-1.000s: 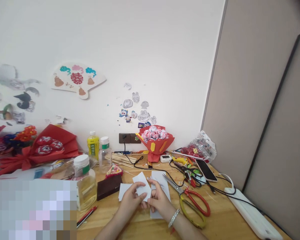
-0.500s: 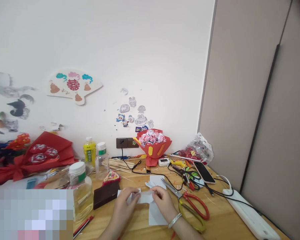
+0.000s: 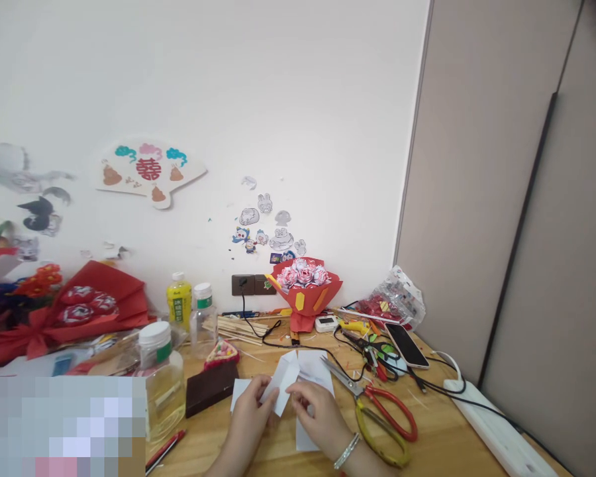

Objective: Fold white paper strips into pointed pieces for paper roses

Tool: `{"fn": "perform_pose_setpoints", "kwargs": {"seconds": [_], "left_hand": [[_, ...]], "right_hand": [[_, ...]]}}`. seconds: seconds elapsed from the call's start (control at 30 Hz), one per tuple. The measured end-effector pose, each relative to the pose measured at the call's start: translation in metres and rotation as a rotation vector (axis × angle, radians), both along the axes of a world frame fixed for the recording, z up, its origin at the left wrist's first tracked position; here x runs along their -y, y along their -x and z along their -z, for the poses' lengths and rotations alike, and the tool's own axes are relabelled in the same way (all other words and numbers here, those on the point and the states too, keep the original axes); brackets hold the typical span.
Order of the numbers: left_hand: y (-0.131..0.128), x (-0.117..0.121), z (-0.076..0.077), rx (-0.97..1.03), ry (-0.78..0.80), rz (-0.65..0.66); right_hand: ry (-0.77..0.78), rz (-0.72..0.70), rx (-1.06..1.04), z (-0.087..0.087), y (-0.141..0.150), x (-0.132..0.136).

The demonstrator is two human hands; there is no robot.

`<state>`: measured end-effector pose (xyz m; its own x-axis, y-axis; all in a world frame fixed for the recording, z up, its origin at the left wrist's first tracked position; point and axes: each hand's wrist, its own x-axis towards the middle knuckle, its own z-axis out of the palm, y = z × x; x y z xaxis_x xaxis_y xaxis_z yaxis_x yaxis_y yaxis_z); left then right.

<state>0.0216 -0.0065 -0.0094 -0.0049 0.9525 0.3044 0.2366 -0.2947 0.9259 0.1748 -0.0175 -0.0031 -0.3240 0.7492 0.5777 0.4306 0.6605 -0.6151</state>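
A folded piece of white paper [image 3: 284, 381] is held up over the table by my left hand [image 3: 253, 412], its thumb and fingers closed on the lower left edge. My right hand [image 3: 318, 414], with a silver bracelet on the wrist, is curled at the paper's right edge; its fingertips are close together near the edge, and I cannot make out whether they grip it. Under my right hand lies a white sheet [image 3: 308, 434]. Another white piece [image 3: 239, 391] sticks out behind my left hand. Large scissors [image 3: 360, 391] with red and yellow handles lie to the right.
Left stand a lidded jar of yellowish liquid [image 3: 163, 397], a dark brown box [image 3: 212, 387] and a red pen [image 3: 166, 450]. Behind are a red paper bouquet [image 3: 305, 291], wooden sticks [image 3: 233, 329] and black cable. A phone [image 3: 406, 344] and a white power strip [image 3: 501, 424] lie right.
The paper was turned and lowered flat between both hands, then tilted upright again in my left hand. My right hand has shifted slightly down along its edge. The camera view has shifted.
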Motion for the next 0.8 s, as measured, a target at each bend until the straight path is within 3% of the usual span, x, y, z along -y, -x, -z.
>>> {"fn": "perform_pose_setpoints", "kwargs": {"seconds": [0.17,0.4,0.8], "left_hand": [[-0.006,-0.002,0.004,0.174,0.083,0.120],[-0.009,0.002,-0.003,0.261,0.198,0.189],[-0.014,0.003,0.002,0.313,0.271,0.330]], "right_hand": [[-0.083,-0.004,0.129,-0.002,0.002,0.003],[-0.063,0.035,0.087,-0.001,-0.001,-0.001],[0.182,0.103,-0.163,0.011,0.003,-0.011]]}}
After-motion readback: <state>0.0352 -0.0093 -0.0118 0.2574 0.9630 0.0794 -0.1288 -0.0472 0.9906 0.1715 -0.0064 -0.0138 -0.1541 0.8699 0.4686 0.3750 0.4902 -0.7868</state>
